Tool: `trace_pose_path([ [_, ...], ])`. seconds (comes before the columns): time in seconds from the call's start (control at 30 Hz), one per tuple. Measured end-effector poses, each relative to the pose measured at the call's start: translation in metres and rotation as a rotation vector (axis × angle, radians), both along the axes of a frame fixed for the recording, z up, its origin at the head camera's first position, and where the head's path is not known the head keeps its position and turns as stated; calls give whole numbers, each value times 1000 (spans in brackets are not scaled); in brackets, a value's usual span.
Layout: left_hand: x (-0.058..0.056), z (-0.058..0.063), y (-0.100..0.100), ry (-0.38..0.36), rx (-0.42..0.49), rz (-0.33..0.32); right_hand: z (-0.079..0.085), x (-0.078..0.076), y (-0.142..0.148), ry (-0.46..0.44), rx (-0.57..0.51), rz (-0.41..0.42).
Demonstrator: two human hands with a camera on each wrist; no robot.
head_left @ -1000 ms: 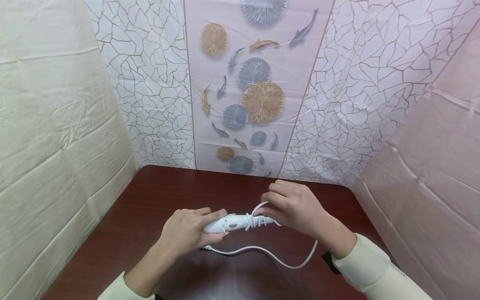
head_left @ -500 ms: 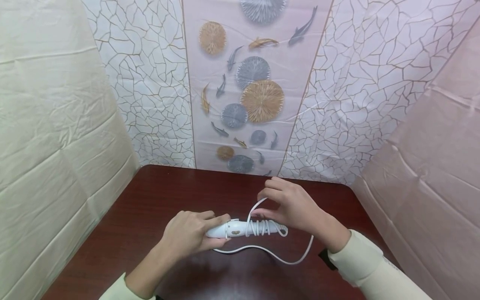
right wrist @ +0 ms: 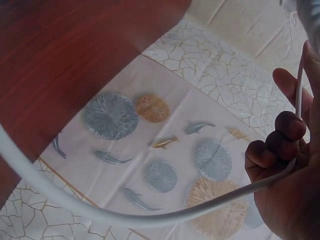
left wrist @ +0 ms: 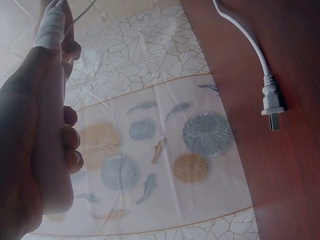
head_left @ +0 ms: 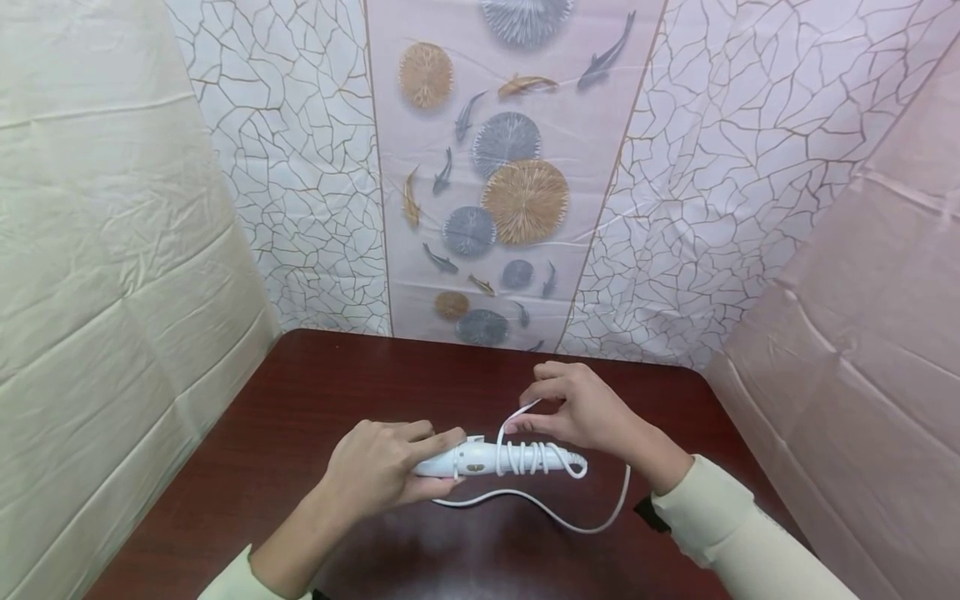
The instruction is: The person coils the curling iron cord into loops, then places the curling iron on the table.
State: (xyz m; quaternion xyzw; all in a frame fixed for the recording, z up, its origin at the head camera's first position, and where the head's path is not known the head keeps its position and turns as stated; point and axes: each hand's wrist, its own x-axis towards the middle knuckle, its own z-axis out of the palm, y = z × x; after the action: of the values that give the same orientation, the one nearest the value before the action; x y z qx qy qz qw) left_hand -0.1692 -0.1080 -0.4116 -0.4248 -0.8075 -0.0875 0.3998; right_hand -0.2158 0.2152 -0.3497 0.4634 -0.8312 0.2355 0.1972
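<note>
A slim white corded styling iron [head_left: 476, 457] lies level in the head view, with a small brown switch on its side. My left hand [head_left: 375, 465] grips its left end, thumb below and fingers above. Several turns of white cord [head_left: 525, 457] circle the handle's right part, and a loop bends out at the tip. With my right hand [head_left: 592, 412] I pinch the cord above those turns, drawing a short arc up from the handle. The right wrist view shows the cord [right wrist: 210, 206] running through the curled fingers. A two-pin plug [left wrist: 272, 100] rests on the table in the left wrist view.
The dark red-brown table [head_left: 337, 375] reaches back to a patterned cloth wall [head_left: 480, 250]. Plain cream cloth [head_left: 112, 292] hangs along the left side and more along the right. A slack length of cord [head_left: 540, 505] curves in front of the iron.
The iron's wrapped end has come into fuller view and sits slightly farther right and lower. My right hand has moved off the handle, still pinching the cord; the left keeps its grip.
</note>
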Motion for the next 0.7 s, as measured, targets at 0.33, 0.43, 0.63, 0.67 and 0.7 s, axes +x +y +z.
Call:
trace_pose_path([
  [0.33,1,2,0,36,-5,-4,-10,-1,1,-168,-6,4],
  [0.43,1,2,0,53,0,-13,-15,-2,1,-223,2,21],
  [0.63,1,3,0,55,21,-28,-23,-4,1,-283,4,102],
  [0.67,1,4,0,56,25,-28,-25,-4,1,-290,-2,118],
  [0.7,1,4,1,55,31,-27,-26,-3,0,-288,-8,135],
])
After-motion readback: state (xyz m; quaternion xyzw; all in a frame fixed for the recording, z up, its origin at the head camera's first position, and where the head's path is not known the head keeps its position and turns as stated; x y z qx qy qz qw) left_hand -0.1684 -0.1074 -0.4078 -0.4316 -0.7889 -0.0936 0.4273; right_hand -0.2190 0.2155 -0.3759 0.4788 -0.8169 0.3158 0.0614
